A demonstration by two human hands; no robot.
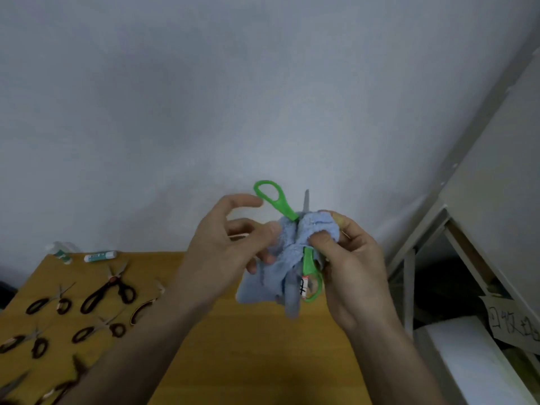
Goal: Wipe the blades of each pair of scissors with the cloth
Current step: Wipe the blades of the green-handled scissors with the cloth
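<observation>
Two hands meet above a wooden table [257, 346]. Right hand [353, 270] pinches a blue cloth [292, 252] around green-handled scissors [309, 273], thumb and fingers [323, 239] curled over the bunched fabric. Left hand [225, 247] sits beside the cloth, fingers loosely spread, one touching it, gripping nothing. Beyond the cloth one green handle loop and a grey blade tip poke upward. Wiping this pair seems under way; next, likely drawing the blade through the cloth. Left of the hands, several dark scissors [108, 290] wait on the table, two tubes [99, 256] behind them.
</observation>
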